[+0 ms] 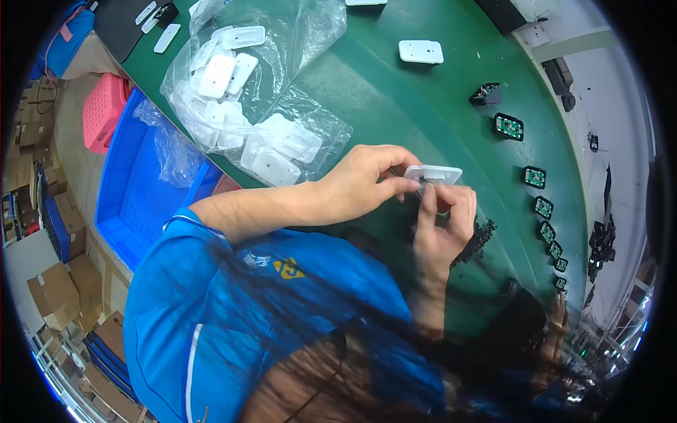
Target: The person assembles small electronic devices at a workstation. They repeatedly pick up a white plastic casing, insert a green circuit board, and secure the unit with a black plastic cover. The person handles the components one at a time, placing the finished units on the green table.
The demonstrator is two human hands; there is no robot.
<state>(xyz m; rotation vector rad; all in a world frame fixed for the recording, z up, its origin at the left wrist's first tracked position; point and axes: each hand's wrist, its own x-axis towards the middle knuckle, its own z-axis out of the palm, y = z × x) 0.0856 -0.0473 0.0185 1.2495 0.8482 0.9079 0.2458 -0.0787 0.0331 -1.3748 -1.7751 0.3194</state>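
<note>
My left hand [363, 182] grips a white plastic cover [437, 173] by its left end, thumb below and fingers behind. The cover is a rounded rectangle, held tilted above the green table. My right hand [446, 229] has its thumb and index finger pinched together against the cover's lower side, close to my left thumb. Something small and dark shows at those fingertips, too little of it to name. Just right of my right wrist lies a pile of tiny black parts [479, 242], partly hidden by the hand.
A clear plastic bag [310, 42] with several white covers [216, 75] lies at the far left of the green table [367, 92]. Along the right edge runs a row of black housings with green circuit boards [509, 127]. A blue bin [134, 204] stands left of the table.
</note>
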